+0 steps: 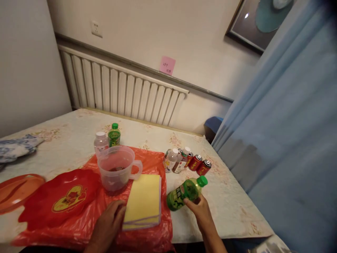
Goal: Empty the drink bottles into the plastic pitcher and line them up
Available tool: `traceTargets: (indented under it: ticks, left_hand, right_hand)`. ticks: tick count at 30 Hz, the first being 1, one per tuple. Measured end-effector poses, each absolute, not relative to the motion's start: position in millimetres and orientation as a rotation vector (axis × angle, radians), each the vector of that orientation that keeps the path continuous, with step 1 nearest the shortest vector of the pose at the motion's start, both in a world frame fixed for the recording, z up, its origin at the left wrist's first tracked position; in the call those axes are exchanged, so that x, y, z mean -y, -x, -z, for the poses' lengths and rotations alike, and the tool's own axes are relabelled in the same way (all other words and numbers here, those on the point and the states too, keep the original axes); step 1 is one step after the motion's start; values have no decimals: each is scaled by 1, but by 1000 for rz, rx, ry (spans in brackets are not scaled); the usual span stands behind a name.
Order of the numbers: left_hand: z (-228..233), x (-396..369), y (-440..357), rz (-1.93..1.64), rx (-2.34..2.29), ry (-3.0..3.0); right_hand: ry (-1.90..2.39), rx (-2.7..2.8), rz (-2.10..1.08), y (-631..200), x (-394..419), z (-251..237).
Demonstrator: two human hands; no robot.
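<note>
My right hand is wrapped around a green-capped bottle with a green label. The bottle tilts, its cap up to the right, near the red plastic sheet's right edge. My left hand rests low over the red plastic sheet, its fingers loosely bent and nothing visible in them. Its fingertips are close to the left edge of a stack of yellow paper; whether they touch it I cannot tell. Behind the stack stands a clear plastic measuring jug with some dark contents and its handle to the right.
A red scalloped plate and an orange tray lie at left. A white-capped bottle and another green-capped bottle stand behind the jug. Several bottles and red cans stand at right. A blue curtain hangs alongside.
</note>
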State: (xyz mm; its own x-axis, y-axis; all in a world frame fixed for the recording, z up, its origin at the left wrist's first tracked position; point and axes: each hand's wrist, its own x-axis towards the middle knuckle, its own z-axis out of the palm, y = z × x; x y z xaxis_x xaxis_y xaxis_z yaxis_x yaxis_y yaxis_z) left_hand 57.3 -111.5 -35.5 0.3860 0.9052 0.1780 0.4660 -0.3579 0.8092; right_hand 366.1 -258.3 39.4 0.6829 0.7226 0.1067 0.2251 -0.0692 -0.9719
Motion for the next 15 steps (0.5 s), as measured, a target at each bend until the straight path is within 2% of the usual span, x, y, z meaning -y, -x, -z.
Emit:
traceTargets:
  ticks: [7, 15]
  left_hand:
    - [65, 102, -45, -791, -1314, -2173]
    - [52, 107, -58, -405, -1549, -2397]
  right_hand:
    - [1469, 776, -560, -427, 264, -47]
    - [1546, 816, -517, -470, 246, -45]
